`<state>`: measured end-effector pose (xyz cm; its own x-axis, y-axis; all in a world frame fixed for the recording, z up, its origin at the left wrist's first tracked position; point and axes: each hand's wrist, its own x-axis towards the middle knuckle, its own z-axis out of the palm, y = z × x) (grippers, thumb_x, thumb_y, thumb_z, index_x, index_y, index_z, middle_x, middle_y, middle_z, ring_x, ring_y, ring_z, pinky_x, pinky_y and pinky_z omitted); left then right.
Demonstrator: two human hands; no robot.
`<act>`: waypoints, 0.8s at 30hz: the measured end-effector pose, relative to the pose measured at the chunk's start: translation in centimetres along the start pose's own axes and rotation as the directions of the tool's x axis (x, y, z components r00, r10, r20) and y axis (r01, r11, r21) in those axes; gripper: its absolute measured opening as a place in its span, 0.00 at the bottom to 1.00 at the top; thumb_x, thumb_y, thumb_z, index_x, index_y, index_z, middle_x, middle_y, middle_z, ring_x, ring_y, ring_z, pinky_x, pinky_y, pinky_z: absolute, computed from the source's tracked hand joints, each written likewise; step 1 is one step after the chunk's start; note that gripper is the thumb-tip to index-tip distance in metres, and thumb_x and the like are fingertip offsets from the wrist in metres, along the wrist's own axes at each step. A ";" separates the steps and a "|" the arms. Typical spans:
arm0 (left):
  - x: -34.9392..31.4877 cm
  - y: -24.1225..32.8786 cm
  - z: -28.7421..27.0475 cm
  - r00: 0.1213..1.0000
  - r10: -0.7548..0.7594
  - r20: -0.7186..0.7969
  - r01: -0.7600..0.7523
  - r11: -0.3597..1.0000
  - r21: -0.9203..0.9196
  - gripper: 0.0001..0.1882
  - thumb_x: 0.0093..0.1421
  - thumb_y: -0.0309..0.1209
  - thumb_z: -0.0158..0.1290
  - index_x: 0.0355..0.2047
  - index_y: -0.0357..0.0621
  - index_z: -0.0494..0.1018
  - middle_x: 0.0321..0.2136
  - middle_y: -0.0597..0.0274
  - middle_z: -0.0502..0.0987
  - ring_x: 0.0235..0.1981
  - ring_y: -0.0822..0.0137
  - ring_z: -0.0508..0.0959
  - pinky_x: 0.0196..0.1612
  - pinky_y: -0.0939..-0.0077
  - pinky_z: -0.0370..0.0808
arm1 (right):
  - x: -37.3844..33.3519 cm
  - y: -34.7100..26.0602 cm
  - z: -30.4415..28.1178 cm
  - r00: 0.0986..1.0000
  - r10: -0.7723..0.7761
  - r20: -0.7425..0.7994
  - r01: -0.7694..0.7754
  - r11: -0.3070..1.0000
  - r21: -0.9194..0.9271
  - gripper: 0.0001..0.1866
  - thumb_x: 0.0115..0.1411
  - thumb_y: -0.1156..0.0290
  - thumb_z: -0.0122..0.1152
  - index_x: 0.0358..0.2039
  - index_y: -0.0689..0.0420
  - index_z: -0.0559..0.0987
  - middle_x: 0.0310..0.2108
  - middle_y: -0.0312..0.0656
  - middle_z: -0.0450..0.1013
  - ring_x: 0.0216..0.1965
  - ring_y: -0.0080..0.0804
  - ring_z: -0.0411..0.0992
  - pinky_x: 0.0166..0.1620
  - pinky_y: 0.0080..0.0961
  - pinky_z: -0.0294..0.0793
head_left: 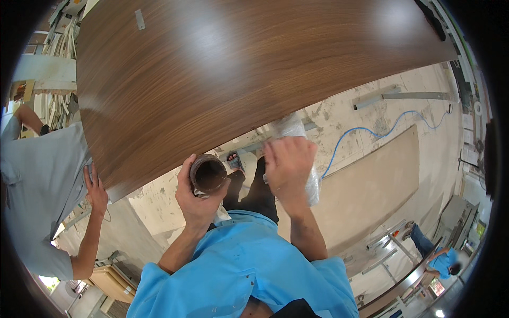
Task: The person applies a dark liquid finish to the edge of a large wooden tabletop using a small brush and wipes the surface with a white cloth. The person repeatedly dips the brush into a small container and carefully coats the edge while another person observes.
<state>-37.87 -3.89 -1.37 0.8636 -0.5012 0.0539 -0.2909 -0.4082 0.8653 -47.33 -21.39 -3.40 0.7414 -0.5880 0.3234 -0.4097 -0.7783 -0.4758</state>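
Head view: I look down past a blue shirt (238, 259) at both hands, with a brown panel (265, 58) beyond them.
Left hand (197, 208): curved around a brown tube (209, 175), gripping it, fingers along the left side, thumb along the right. The gap between them is no wider than the tube.
Tube: in the left hand, just off the panel's near edge, its open round end toward me; the inside reads dark.
Right hand (290, 165): back toward me, fingers curled and a little blurred. I can't tell whether it is clenched on anything; the fingertips are hidden.
Film-wrapped piece (313, 190): clear, shiny, passing behind the right hand and showing above and below it. Whether it is gripped, I can't tell.
Panel: wood-grained, a small metal strip (140, 19) lying at its far left.
Co-worker, left: grey shirt (45, 191), one hand (95, 192) with fingers spread at the panel's edge.
Floor: blue hose (360, 129) winding near a flat board (366, 185).
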 end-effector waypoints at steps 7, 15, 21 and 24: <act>0.2 0.4 1.2 1.000 -0.018 0.021 0.019 0.999 -0.049 0.43 0.43 0.25 0.71 0.59 0.35 0.62 0.47 0.50 0.76 0.48 0.61 0.78 0.52 0.71 0.75 | 2.2 6.2 -1.9 0.962 0.142 -0.235 -0.166 0.983 -0.084 0.04 0.51 0.76 0.62 0.28 0.53 0.77 0.26 0.36 0.71 0.34 0.38 0.68 0.42 0.37 0.62; 0.7 1.6 3.0 0.999 0.001 0.044 0.002 0.998 -0.064 0.43 0.43 0.24 0.71 0.59 0.35 0.62 0.47 0.50 0.76 0.48 0.60 0.78 0.53 0.71 0.74 | 3.2 8.3 -2.2 0.975 0.088 -0.206 -0.097 0.995 -0.036 0.03 0.53 0.76 0.61 0.29 0.54 0.77 0.25 0.37 0.71 0.33 0.37 0.69 0.42 0.35 0.62; 1.0 2.6 3.8 0.997 0.048 0.055 -0.045 0.998 -0.044 0.43 0.43 0.23 0.71 0.59 0.35 0.62 0.46 0.50 0.77 0.47 0.61 0.78 0.52 0.70 0.74 | 2.9 9.5 -2.5 0.977 0.087 -0.197 -0.077 0.995 0.057 0.03 0.54 0.75 0.63 0.29 0.55 0.77 0.25 0.38 0.71 0.32 0.39 0.68 0.41 0.36 0.62; 1.2 3.2 4.3 0.996 0.059 0.061 -0.056 0.997 -0.056 0.42 0.43 0.23 0.71 0.58 0.35 0.62 0.46 0.50 0.77 0.47 0.61 0.78 0.52 0.70 0.75 | 2.9 9.1 -2.5 0.974 0.104 -0.203 -0.094 0.994 0.059 0.05 0.54 0.77 0.62 0.33 0.56 0.78 0.25 0.38 0.71 0.31 0.38 0.68 0.40 0.36 0.63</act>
<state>-39.56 -9.07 -0.73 0.8183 -0.5699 0.0743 -0.3151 -0.3368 0.8873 -50.21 -30.75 -4.72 0.5713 -0.6981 0.4315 -0.4454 -0.7053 -0.5515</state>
